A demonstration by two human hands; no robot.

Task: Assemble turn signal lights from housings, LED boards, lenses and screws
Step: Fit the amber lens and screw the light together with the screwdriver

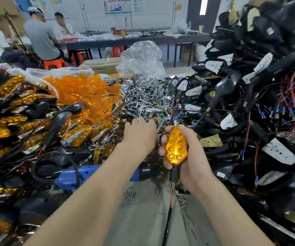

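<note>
My right hand [189,157] grips a turn signal light [176,146] with an amber honeycomb lens, its black stem and red-black wire hanging down. My left hand [140,134] reaches palm down into the pile of chrome reflector pieces [139,96]; its fingertips are hidden among the parts, so a grasp cannot be judged. Loose amber lenses [82,89] lie heaped behind left. Black housings with white LED boards and wires [249,103] are stacked at the right. Small screws [129,194] lie scattered on the grey table.
Finished amber lights [27,126] pile up at the left. A blue electric screwdriver [89,174] lies across the table under my left forearm. A clear plastic bag [143,57] and a cardboard box [102,65] stand behind. People sit at a far bench [41,38].
</note>
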